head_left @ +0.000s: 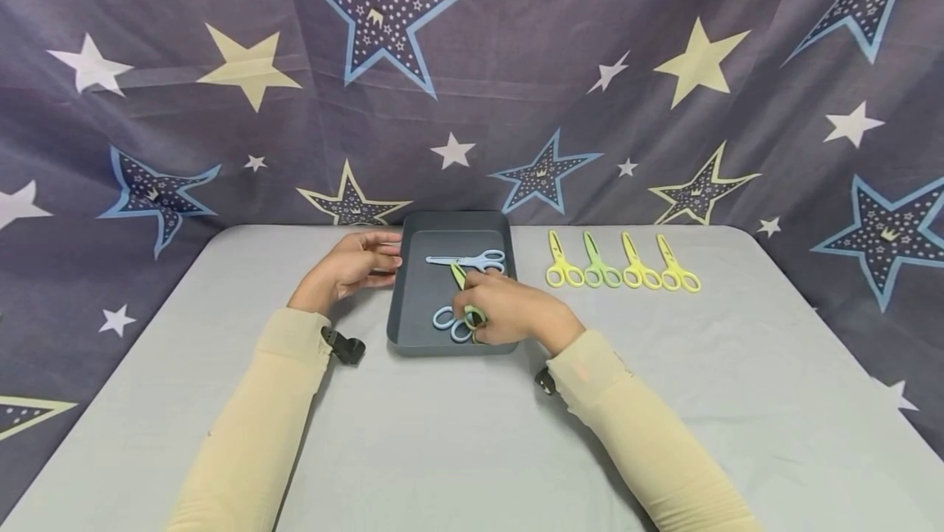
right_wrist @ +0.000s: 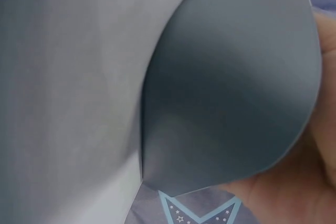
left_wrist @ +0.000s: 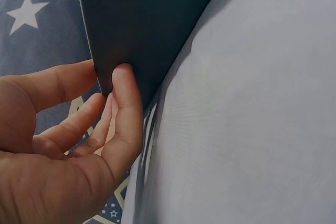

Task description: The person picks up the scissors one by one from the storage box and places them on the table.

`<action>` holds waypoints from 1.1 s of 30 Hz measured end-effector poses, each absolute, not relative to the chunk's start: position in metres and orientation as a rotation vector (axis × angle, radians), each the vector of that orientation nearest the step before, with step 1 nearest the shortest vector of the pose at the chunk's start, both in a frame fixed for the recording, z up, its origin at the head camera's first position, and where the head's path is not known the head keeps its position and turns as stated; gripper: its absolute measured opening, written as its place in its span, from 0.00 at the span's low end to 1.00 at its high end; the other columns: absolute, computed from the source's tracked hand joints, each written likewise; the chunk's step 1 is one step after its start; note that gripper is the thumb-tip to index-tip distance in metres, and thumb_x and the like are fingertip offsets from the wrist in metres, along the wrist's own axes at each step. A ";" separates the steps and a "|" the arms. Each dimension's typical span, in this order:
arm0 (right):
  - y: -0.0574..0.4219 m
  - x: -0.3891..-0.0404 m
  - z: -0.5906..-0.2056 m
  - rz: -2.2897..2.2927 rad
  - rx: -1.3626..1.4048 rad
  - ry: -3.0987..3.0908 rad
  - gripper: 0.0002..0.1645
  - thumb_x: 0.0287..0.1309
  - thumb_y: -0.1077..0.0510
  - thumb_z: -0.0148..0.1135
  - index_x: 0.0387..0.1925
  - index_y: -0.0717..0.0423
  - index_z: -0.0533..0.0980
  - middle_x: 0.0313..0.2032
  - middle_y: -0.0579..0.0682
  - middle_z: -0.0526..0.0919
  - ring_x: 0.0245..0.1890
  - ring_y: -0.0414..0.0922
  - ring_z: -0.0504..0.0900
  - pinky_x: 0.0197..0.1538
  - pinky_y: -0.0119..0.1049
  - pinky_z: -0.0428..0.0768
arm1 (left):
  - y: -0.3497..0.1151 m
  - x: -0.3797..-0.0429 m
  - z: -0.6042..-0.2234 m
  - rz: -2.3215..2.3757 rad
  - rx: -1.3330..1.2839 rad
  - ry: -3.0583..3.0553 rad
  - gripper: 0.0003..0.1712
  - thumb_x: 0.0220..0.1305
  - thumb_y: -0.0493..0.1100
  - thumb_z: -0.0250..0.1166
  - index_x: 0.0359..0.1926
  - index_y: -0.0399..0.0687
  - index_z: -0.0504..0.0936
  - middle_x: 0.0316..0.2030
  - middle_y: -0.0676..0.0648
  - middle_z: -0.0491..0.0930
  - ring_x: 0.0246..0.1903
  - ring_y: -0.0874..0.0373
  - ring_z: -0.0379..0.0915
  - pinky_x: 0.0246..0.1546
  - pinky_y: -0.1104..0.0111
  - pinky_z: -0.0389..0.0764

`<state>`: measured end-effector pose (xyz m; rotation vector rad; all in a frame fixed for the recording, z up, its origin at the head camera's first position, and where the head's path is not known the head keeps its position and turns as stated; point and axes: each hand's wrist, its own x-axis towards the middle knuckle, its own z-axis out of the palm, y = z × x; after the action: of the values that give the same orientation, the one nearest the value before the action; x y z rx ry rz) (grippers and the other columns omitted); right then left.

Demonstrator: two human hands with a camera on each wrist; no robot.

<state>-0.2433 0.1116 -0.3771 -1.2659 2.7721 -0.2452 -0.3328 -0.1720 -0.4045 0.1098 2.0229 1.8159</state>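
A dark grey tray [head_left: 420,290] lies on the table in the head view. My left hand [head_left: 360,263] touches the outside of its left wall with fairly straight fingers; the fingertips [left_wrist: 123,74] rest at the wall and rim in the left wrist view. Inside the tray, my right hand [head_left: 509,308] grips a pair of green scissors [head_left: 475,318], blade pointing away, partly covered by the fingers. Blue scissors [head_left: 465,261] lie crosswise toward the tray's far half. Other blue scissors [head_left: 445,319] show only their handles, beside the green ones. In the right wrist view the tray wall [right_wrist: 226,87] hides the scissors.
To the right of the tray, several scissors stand in a row, blades away: yellow scissors [head_left: 565,273], green scissors [head_left: 603,274], then more yellow scissors [head_left: 642,275] at the right. A grey cloth covers the table [head_left: 442,442]. Behind hangs a star-patterned curtain [head_left: 472,65].
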 end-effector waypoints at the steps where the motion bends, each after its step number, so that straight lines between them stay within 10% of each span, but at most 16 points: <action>1: 0.112 -0.244 -0.377 -0.250 -1.264 2.773 0.20 0.49 0.59 0.74 0.47 0.46 0.85 0.47 0.48 0.79 0.44 0.47 0.72 0.53 0.43 0.76 | -0.172 -0.333 -0.405 1.815 0.110 2.022 0.37 0.71 0.26 0.57 0.77 0.35 0.58 0.71 0.31 0.63 0.58 0.48 0.72 0.53 0.63 0.84; 33: 0.112 -0.246 -0.380 -0.319 -1.228 2.780 0.16 0.48 0.56 0.75 0.42 0.44 0.83 0.42 0.48 0.76 0.41 0.44 0.72 0.49 0.43 0.75 | -0.170 -0.331 -0.404 1.825 0.095 2.036 0.37 0.70 0.25 0.58 0.77 0.35 0.60 0.68 0.32 0.66 0.52 0.53 0.77 0.48 0.65 0.86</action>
<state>-0.2460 0.1122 -0.3796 -1.2278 2.7798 -0.3192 -0.3309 -0.1703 -0.4037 0.0950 2.0364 1.8249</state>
